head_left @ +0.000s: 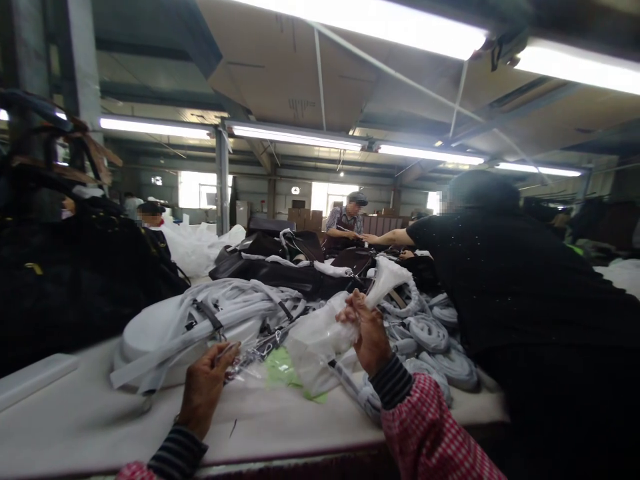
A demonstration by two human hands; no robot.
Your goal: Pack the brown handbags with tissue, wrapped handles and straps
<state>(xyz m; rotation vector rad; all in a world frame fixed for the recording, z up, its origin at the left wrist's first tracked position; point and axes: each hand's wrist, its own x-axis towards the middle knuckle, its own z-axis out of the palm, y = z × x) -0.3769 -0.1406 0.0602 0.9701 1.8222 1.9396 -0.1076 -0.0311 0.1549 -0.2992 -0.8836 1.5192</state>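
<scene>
My right hand is closed round a translucent white plastic bag, part of which sticks up above the fist while the rest hangs over the table. My left hand has thumb and fingertips pinched at the edge of a clear plastic bag, beside small metal hooks. Green paper lies between the hands, partly under the plastic. Behind my left hand is a heap of wrapped pale straps with dark buckles. Rolled grey straps are piled behind and right of my right hand.
The white table bears a flat white piece at left. Dark bags are heaped farther back. Black bags stand at left. A person in black leans in close at right; another person stands across the table.
</scene>
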